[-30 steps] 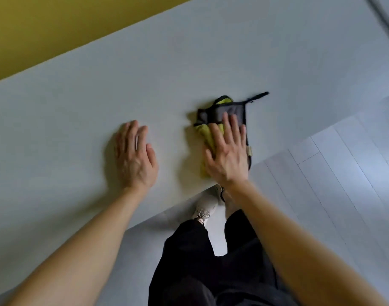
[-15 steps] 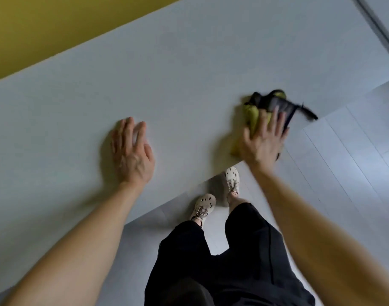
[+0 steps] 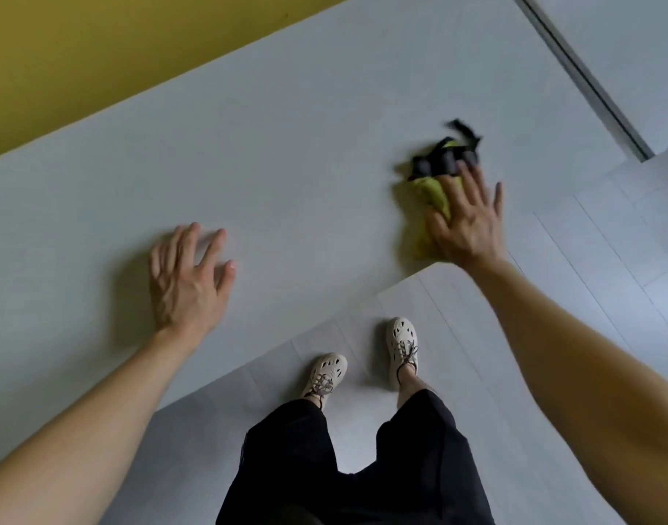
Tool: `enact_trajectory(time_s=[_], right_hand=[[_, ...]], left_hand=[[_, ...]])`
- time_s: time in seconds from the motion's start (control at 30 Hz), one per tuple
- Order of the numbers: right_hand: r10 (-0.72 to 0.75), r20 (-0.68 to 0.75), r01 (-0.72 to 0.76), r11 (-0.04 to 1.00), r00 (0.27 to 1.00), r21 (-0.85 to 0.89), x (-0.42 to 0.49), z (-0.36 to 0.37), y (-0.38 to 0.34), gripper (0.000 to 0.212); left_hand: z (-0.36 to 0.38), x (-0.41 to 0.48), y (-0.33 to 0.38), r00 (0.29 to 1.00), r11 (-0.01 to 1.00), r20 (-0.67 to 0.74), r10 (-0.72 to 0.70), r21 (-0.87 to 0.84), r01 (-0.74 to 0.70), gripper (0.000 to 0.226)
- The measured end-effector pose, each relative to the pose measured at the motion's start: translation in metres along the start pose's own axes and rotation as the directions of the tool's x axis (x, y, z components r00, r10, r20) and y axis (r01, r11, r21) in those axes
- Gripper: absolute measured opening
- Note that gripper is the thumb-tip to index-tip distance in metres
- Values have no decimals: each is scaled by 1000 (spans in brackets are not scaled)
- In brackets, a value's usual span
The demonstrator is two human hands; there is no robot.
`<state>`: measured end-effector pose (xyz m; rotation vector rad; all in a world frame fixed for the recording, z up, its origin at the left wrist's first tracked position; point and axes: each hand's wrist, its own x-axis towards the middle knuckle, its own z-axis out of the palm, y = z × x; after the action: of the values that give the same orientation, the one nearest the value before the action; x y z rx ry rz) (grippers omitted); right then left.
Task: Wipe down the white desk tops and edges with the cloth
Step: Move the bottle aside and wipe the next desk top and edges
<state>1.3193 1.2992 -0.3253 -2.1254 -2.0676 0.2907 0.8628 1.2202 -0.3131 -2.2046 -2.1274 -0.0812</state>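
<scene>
Pressed flat under the spread, straight-fingered right hand [image 3: 465,225]: green-and-black cloth [image 3: 432,191], by the near edge at the right of the white table [image 3: 287,164], pinned for wiping. Further left, open left hand [image 3: 188,282] resting there, gripping nothing, probably bracing the lean.

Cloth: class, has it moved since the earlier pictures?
Yes. The cloth slid right along the desk, toward the dark seam, under the right hand.
</scene>
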Motion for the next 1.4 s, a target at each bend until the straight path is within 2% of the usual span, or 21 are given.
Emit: enact_trajectory(time_s=[0.07, 0.13, 0.2, 0.3, 0.4, 0.47, 0.53, 0.67, 0.77, 0.8, 0.83, 0.9, 0.97, 1.03, 1.07, 1.1, 1.2, 1.27, 1.33, 1.37, 1.4], right_hand=[[154, -2, -154, 987, 988, 50, 15, -10, -1, 67], [116, -4, -115, 991, 993, 63, 5, -6, -31, 70], [-162, 31, 159, 984, 986, 82, -23, 6, -67, 63], [-559, 119, 542, 827, 821, 147, -52, 19, -86, 56], [-732, 154, 714, 682, 664, 158, -19, 19, -59, 59], [-770, 173, 762, 636, 615, 121, 28, 14, -33, 61], [-718, 128, 717, 694, 684, 63, 94, 6, -5, 63], [-491, 5, 491, 870, 871, -45, 212, -4, 2, 65], [-409, 28, 409, 912, 912, 26, 205, 0, -39, 69], [-468, 41, 466, 883, 883, 48, 182, 2, -52, 69], [-577, 57, 573, 816, 815, 80, 155, 4, -63, 67], [-782, 160, 766, 623, 603, 159, 99, 8, -74, 64], [-884, 232, 870, 452, 407, 196, 83, 10, -72, 62], [-925, 207, 910, 359, 317, 210, 113, 10, -63, 60], [-923, 195, 910, 369, 333, 191, 141, 10, -59, 59], [-904, 166, 896, 418, 393, 152, 173, 9, -56, 60], [-695, 55, 693, 719, 717, 57, 270, 1, -54, 62], [-527, 17, 526, 849, 850, 46, 295, 1, -64, 65], [-487, 19, 485, 871, 873, 81, 272, 6, -82, 66], [-554, 20, 550, 830, 832, 98, 245, 8, -92, 64], [-660, 39, 650, 747, 750, 144, 212, 11, -99, 61]], left_hand=[[4, 16, 28, 1000, 1000, 0, -1, -2, 1, 54], [7, 34, 56, 1000, 1000, 17, -24, -18, 24, 55], [11, 57, 79, 998, 998, 15, -58, -32, 58, 54], [19, 93, 107, 991, 992, -57, -124, -38, 122, 51], [31, 112, 129, 970, 977, -125, -207, -81, 198, 49], [38, 113, 132, 954, 968, -186, -237, -134, 214, 48], [41, 110, 132, 948, 966, -210, -240, -153, 211, 48], [43, 113, 132, 945, 960, -200, -258, -166, 226, 49], [43, 112, 134, 945, 956, -183, -270, -167, 241, 50], [42, 112, 134, 945, 955, -185, -271, -173, 240, 51], [40, 112, 134, 944, 955, -191, -270, -177, 238, 51], [39, 111, 135, 945, 956, -193, -264, -179, 231, 51], [36, 113, 136, 947, 955, -174, -270, -171, 241, 53], [35, 114, 137, 947, 954, -157, -280, -154, 257, 53], [35, 115, 137, 945, 953, -161, -285, -158, 260, 52], [36, 115, 137, 943, 950, -163, -290, -167, 263, 51], [36, 113, 136, 943, 946, -157, -294, -186, 264, 52], [36, 112, 137, 942, 946, -161, -295, -190, 264, 51], [35, 113, 137, 941, 942, -161, -297, -209, 262, 50], [34, 112, 138, 940, 940, -161, -300, -219, 262, 50], [33, 112, 139, 941, 939, -157, -300, -224, 262, 51]])
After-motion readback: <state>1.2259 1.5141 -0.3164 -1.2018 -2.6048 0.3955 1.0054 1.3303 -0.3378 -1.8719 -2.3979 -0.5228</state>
